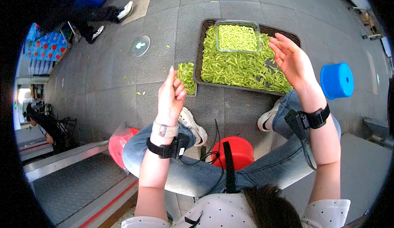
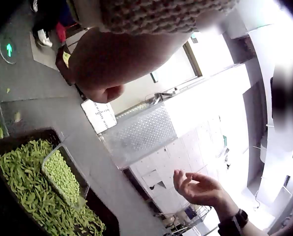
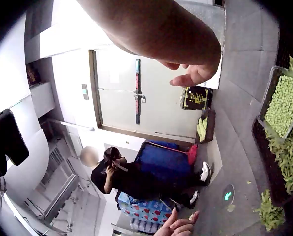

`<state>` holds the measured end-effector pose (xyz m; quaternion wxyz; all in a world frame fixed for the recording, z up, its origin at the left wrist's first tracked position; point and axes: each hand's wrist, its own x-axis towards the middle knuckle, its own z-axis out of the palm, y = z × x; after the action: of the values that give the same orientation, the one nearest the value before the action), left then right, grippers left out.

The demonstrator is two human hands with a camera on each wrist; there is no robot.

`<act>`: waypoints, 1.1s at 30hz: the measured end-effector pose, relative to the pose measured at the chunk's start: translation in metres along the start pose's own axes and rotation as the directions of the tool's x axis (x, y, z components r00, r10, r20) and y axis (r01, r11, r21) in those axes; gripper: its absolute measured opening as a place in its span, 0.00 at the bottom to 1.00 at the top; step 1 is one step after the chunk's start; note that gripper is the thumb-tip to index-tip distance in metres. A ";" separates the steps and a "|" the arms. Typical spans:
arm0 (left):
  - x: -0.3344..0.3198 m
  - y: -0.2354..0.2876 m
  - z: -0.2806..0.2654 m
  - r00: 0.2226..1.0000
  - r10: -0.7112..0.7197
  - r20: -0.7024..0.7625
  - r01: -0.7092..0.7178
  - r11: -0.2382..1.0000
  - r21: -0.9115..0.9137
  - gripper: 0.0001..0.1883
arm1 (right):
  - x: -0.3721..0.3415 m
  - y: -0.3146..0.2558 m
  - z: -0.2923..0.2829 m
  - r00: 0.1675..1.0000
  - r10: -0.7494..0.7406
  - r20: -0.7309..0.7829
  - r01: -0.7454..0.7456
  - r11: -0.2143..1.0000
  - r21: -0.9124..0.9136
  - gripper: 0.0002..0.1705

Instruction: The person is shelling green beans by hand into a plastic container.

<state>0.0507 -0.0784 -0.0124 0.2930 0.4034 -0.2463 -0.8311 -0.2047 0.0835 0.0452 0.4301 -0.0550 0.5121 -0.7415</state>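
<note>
Both hands are raised with no object visible in them. My left hand (image 1: 170, 98) is just left of the small heap of green pods (image 1: 186, 78), index finger extended and the others loosely bent. Relaxed fingers and an upturned palm show on my right hand (image 1: 294, 65), above the right side of a dark tray (image 1: 198, 70). Green pods (image 1: 242, 70) fill much of that tray. A clear container (image 1: 259, 43) of shelled beans (image 1: 237, 38) sits at its back. The left wrist view shows my right hand (image 2: 200, 190) apart from the tray.
A blue round tub (image 1: 337, 81) stands right of the tray, and a red one (image 1: 234, 152) is between the legs. Shoes flank the floor before the tray. Another person (image 3: 136, 179) stands near blue boxes. A metal rail (image 1: 67, 158) runs at lower left.
</note>
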 end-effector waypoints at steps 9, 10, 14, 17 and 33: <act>-0.002 0.023 0.009 0.995 0.026 -0.100 -0.040 0.989 -0.140 0.09 | -0.002 0.002 0.003 0.999 0.003 0.032 0.000 0.997 -0.082 0.20; -0.005 0.025 0.011 0.995 0.058 -0.075 -0.067 0.990 -0.121 0.11 | -0.003 0.002 0.004 0.999 0.002 0.034 0.001 0.996 -0.089 0.20; -0.002 0.029 0.002 0.988 0.137 0.070 -0.131 0.988 -0.083 0.21 | -0.005 0.002 0.007 0.999 0.016 0.039 -0.011 0.992 -0.122 0.17; -0.002 0.026 0.006 0.974 0.179 0.142 -0.176 0.984 -0.031 0.24 | -0.006 0.004 0.010 0.998 0.038 0.057 -0.028 0.986 -0.164 0.14; -0.034 -0.004 0.053 0.856 -0.206 0.474 0.065 0.953 0.297 0.31 | -0.034 0.061 0.039 0.725 -0.241 0.645 0.687 0.309 -0.657 0.15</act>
<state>0.0237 -0.0425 0.0320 0.1019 0.2271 -0.3953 -0.8842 -0.1277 0.0727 0.0267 0.1986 -0.5765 0.6632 -0.4340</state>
